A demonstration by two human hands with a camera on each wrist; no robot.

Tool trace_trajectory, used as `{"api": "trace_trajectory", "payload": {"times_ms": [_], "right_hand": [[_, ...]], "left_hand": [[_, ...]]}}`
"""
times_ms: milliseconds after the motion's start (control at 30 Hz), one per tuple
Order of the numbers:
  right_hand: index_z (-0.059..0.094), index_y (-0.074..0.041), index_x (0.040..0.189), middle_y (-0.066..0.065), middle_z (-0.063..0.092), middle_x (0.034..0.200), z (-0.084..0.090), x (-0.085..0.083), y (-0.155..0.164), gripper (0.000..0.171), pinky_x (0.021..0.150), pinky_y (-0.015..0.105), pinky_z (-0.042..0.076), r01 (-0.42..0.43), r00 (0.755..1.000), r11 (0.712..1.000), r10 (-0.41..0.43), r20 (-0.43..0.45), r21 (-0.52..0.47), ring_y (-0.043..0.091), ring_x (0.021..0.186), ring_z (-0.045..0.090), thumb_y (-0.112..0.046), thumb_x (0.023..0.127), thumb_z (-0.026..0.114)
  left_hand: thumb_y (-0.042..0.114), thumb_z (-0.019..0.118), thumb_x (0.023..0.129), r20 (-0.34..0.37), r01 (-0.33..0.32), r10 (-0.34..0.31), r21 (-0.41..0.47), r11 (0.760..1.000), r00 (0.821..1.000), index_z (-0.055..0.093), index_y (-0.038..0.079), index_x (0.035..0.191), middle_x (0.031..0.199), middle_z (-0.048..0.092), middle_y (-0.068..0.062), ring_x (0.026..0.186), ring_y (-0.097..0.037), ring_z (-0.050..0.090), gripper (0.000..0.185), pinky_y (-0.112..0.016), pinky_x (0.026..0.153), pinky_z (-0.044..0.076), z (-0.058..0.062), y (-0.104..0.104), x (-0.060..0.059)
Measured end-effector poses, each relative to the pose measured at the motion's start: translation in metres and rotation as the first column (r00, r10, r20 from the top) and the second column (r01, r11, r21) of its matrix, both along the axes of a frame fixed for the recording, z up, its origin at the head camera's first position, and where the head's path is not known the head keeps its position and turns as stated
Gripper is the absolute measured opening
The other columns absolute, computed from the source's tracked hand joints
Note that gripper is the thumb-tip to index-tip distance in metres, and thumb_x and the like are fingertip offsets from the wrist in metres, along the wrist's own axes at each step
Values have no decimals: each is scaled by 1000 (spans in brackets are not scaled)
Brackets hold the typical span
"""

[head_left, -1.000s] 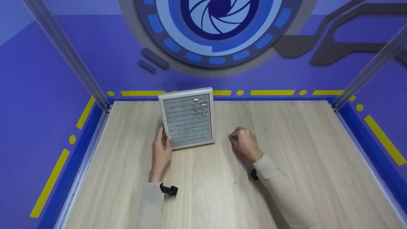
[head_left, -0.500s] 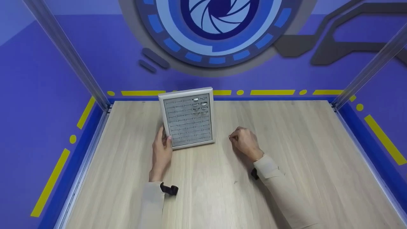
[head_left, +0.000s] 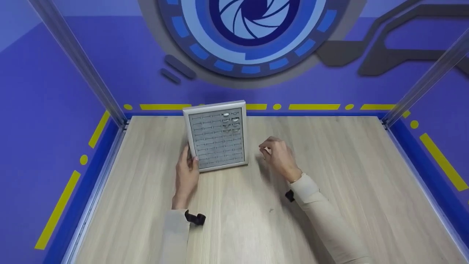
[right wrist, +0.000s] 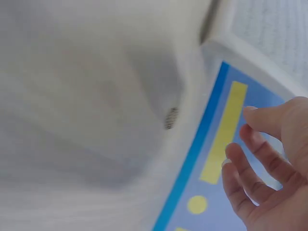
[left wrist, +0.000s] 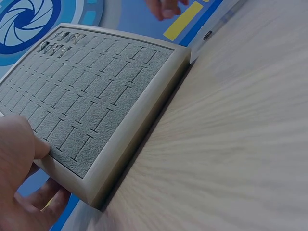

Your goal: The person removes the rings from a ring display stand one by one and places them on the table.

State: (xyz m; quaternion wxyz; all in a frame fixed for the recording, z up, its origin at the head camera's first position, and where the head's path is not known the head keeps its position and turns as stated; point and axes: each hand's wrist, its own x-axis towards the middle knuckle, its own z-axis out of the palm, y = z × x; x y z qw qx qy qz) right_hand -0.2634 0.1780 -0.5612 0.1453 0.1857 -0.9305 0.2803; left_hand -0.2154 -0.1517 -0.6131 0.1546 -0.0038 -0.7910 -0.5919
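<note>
The left hand (head_left: pixel 186 173) grips the near left corner of a grey ring tray (head_left: pixel 217 136), a framed pad cut with rows of slots. In the left wrist view its thumb (left wrist: pixel 19 139) presses on the slotted pad near that corner while the fingers (left wrist: pixel 45 195) curl under the frame, so the tray sits pinched between them. The tray lies on the wooden counter (head_left: pixel 329 165), reaching away from the left fingers toward the back edge. A few small silvery rings (head_left: pixel 230 119) sit in the slots at the far right of the pad, well apart from the left fingers.

The right hand (head_left: pixel 279 156) hovers just to the right of the tray, apart from it, fingers loosely curled. In the right wrist view its fingers (right wrist: pixel 262 159) are spread and bent; whether they pinch anything small I cannot tell.
</note>
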Motion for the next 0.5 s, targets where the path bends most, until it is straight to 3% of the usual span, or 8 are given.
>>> {"api": "trace_trajectory", "payload": {"times_ms": [233,367,500], "right_hand": [[83,0,101,12,78,96,16,-9,-23,8,76,43,65,-107,988,988,94,-121,-107,29,87,75,0,95,78],[83,-1,101,11,78,95,23,-13,-34,8,73,40,64,-104,980,986,78,-181,-134,27,85,75,-1,94,79],[83,-2,102,10,78,98,28,-15,-43,9,74,38,64,-89,981,984,61,-183,-153,24,86,75,-1,95,78]], "left_hand": [[2,56,109,7,-12,12,-27,1000,1000,31,1,166,162,46,-24,144,-38,54,63,-51,118,50,0,0,1],[3,56,109,11,-12,12,-25,1000,1000,31,-1,166,160,47,-26,140,-39,57,62,-51,116,51,0,1,1],[2,56,109,4,-10,11,-26,1000,1000,31,-2,165,158,49,-26,136,-38,59,62,-51,114,53,-1,1,1]]}}
